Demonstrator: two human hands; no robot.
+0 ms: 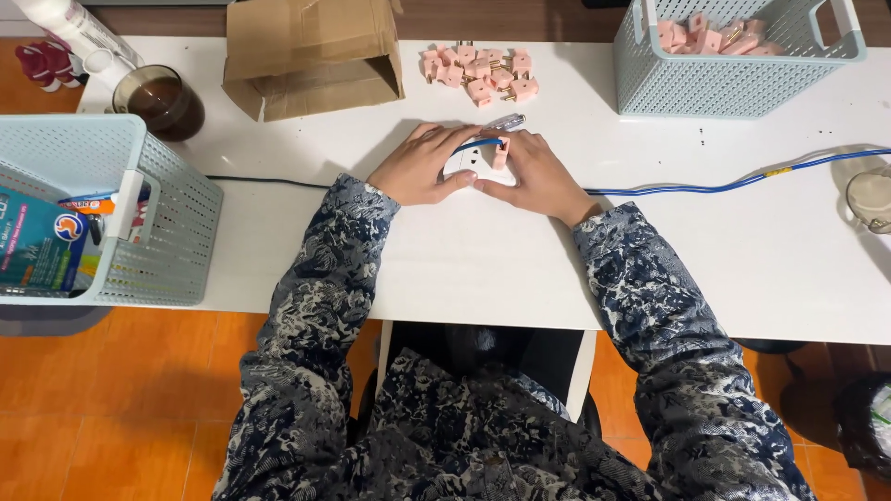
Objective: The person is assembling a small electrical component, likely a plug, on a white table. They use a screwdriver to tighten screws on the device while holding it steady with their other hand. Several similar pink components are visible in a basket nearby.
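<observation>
both hands, left hand [422,169] and right hand [536,174], grasping white socket block [471,160] on counter [483,269]; better to press pink plug [500,155] straight down, keeping block steady.

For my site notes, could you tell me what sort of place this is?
Probably a small manual assembly or testing station: a white table with a pile of pink plugs, more in a mesh basket, and both hands on a white socket block.
</observation>
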